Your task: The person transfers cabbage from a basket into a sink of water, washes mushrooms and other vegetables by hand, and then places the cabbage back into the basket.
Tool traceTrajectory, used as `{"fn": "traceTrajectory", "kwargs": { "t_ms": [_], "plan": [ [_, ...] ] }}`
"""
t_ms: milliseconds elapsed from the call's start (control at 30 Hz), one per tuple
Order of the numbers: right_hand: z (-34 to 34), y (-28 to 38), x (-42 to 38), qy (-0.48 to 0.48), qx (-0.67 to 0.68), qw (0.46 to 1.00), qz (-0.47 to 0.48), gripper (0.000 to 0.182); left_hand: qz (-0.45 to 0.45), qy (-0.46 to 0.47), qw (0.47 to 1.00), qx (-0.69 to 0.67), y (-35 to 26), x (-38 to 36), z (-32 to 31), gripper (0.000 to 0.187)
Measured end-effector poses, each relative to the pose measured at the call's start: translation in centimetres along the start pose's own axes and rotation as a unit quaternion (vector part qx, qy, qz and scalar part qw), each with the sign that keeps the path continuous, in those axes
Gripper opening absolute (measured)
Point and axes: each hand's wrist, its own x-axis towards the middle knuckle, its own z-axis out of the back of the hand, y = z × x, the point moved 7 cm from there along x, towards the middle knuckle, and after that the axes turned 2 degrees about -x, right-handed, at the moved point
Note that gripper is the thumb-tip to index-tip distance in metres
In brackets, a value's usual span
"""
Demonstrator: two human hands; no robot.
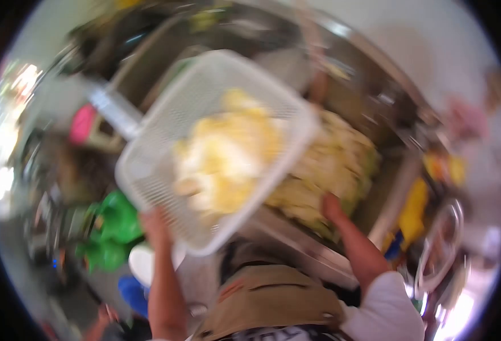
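A white perforated plastic basket [148, 149] is tilted above the sink, with pale yellow, leafy-looking pieces [222, 159] inside. My left hand [157, 226] grips its near-left rim. Under and to the right of the basket, a heap of pale yellow-green leaves [338, 165] fills part of the metal sink. My right hand [333, 208] reaches onto the near side of that heap; its fingers are blurred against the leaves, so what they hold is unclear.
The metal sink's rim [296, 236] runs along my front. Green plastic items [111, 230] and a white round object [143, 264] are at the lower left. Yellow cloth or plastic [414, 213] hangs at the right. Another person's hand [107, 314] shows at the bottom left.
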Motion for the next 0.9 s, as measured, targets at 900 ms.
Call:
{"fn": "traceTrajectory", "kwargs": {
  "t_ms": [900],
  "plan": [
    [32.0,34.0,-3.0,-0.269,-0.020,0.934,0.236,0.039,-0.025,-0.026,0.980,-0.195,-4.3,0.1,-0.5,0.023]
  ]
}}
